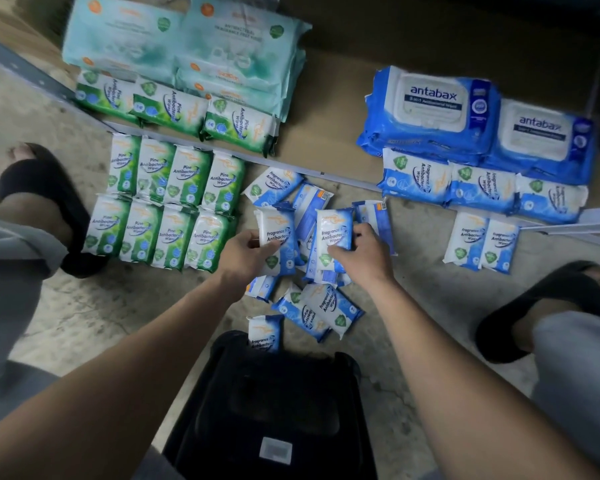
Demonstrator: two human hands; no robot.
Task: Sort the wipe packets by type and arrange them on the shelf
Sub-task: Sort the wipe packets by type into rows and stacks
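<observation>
Blue packet in left hand, another in right hand

— What's under you?
— Bare concrete floor, mottled grey and tan. A black plastic stool with a white label stands right below me.
— And ahead?
— A low brown shelf board edged by a grey metal rail; it darkens farther back.
</observation>
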